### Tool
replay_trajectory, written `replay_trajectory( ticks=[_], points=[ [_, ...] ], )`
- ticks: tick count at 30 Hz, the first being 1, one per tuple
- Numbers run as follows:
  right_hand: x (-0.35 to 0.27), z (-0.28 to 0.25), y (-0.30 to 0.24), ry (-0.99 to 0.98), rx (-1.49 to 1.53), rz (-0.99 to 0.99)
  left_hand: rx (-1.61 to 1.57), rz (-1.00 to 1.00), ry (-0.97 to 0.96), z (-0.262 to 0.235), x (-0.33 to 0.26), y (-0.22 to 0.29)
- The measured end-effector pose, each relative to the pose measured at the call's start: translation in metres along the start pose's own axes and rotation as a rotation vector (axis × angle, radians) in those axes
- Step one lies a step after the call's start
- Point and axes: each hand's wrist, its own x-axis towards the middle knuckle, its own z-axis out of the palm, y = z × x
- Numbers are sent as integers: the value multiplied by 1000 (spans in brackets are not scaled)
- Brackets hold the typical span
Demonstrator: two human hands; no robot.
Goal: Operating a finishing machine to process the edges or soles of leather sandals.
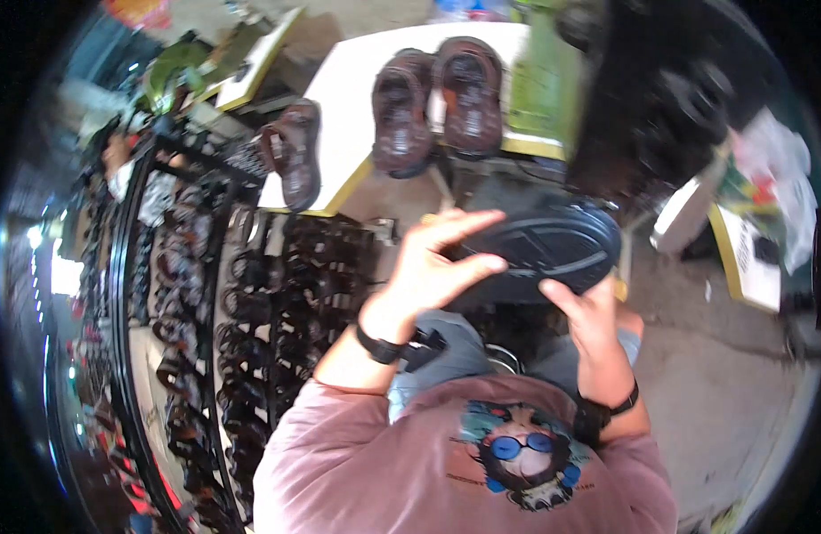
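A sandal [557, 245] is held in front of my lap, its black sole turned up. At the sole's left end is my left hand [432, 267], its thumb on the sole and its forefinger stretched along the far edge. My right hand [588, 311] grips the near right edge, with the thumb on the sole and the other fingers mostly hidden. The sandal's upper faces away and does not show. Beyond it, two brown sandals [401, 116] [470, 98] stand side by side on a white table [348, 80]. Another brown sandal [296, 156] sits at the table's left corner.
On my left, black racks [118, 294] carry rows of dark sandals [174, 329]. A green box [542, 89] stands at the table's right end, beside a large dark surface [642, 116]. Farther right, a clear plastic bag [780, 178] lies above a white-and-yellow box [748, 267].
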Motion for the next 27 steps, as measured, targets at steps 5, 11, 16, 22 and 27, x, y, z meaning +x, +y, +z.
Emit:
replay_trajectory(
  ticks=[5,11,16,22,27],
  points=[
    [-15,2,9,224,109,-62,-478,-183,170,39,-40,-9],
    [-2,-20,-14,103,-48,-50,-996,-264,253,100,-65,-21],
    [28,-28,-57,7,-385,-55,-902,-297,2,95,-30,-9],
    [58,-24,-87,-57,-627,94,-891,-461,-284,98,1,-6],
    [39,-18,-65,237,-852,-400,-1235,-335,35,126,-13,-10]
  ],
)
